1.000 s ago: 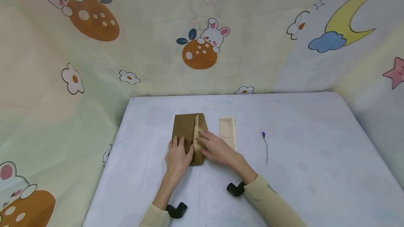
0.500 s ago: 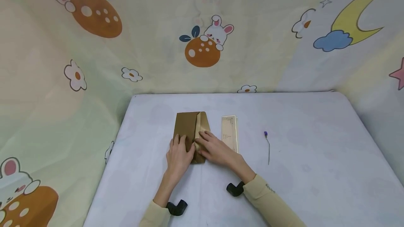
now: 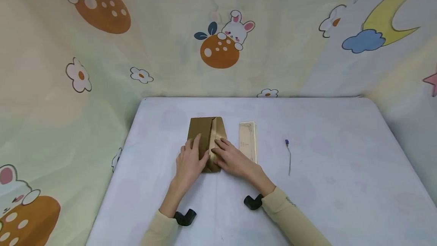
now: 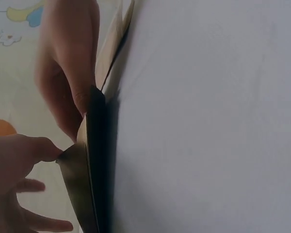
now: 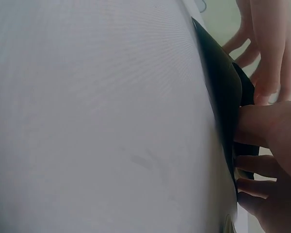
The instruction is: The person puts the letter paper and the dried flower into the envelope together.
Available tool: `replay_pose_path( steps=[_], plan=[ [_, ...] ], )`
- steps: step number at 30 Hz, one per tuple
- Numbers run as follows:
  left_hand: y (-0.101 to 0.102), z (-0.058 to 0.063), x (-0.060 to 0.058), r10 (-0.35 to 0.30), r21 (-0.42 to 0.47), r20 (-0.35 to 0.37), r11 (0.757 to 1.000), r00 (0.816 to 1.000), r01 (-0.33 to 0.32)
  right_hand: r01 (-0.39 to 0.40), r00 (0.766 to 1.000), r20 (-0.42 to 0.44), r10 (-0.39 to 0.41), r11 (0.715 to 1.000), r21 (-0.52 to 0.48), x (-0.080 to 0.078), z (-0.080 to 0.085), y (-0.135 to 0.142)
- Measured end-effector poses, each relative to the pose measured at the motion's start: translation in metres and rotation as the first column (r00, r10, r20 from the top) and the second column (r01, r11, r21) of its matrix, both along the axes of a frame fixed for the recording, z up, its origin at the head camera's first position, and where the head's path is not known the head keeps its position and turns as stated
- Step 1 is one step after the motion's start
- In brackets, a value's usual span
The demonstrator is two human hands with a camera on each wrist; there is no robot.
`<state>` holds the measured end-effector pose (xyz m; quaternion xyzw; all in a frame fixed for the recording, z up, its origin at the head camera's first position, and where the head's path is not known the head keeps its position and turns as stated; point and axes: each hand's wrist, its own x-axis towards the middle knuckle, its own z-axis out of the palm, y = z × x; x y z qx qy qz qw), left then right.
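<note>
A brown envelope (image 3: 200, 126) lies on the table with its tapered flap turned out to the right and a pale strip showing along the opening. My left hand (image 3: 189, 162) rests on its body with fingers extended. In the left wrist view the left thumb touches a raised corner of brown paper (image 4: 76, 179), the other fingers spread apart. My right hand (image 3: 235, 158) bends its fingers over the flap side, holding the paper at the opening. The right wrist view shows the right thumb and fingers (image 5: 254, 187) against the dark envelope (image 5: 218, 68); the envelope's inside is hidden.
Right of the envelope lies a cream printed card (image 3: 246, 139), its lower end close to the right forearm. Farther right is a thin-stemmed purple flower (image 3: 287, 143). A white cloth covers the table (image 3: 334, 200); a patterned curtain (image 3: 164, 29) hangs behind it.
My left hand has shifted slightly up and left over the envelope, its index finger reaching farther along it. The right hand stays at the flap. The head view has tilted a little.
</note>
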<state>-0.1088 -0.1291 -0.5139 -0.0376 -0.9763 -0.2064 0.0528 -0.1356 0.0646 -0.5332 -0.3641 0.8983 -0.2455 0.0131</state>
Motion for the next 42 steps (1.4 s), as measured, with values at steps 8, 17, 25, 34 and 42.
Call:
replay_pose_path(
  steps=[8,17,25,34,42],
  plan=[
    [-0.001,-0.002,0.000,-0.216,-0.198,-0.060,0.960,0.975,0.200,0.026,0.999,0.048,-0.026,1.000,0.001,0.000,0.002,0.002],
    [-0.005,0.006,0.001,-0.257,-0.211,-0.005,0.945,0.967,0.250,0.031,0.997,0.072,-0.030,1.000,-0.005,-0.002,0.000,0.003],
    [-0.029,0.015,0.002,-0.351,-0.110,0.128,0.925,0.928,0.365,0.039,0.990,0.138,-0.037,0.999,-0.012,0.000,0.000,0.004],
    [-0.041,0.015,0.011,-0.356,-0.011,0.218,0.930,0.909,0.367,0.025,0.987,0.158,-0.022,1.000,-0.016,0.006,0.002,-0.002],
    [-0.040,0.012,0.006,-0.379,0.002,0.174,0.923,0.909,0.385,0.061,0.995,0.077,-0.061,0.998,-0.006,0.003,0.002,0.003]
  ],
)
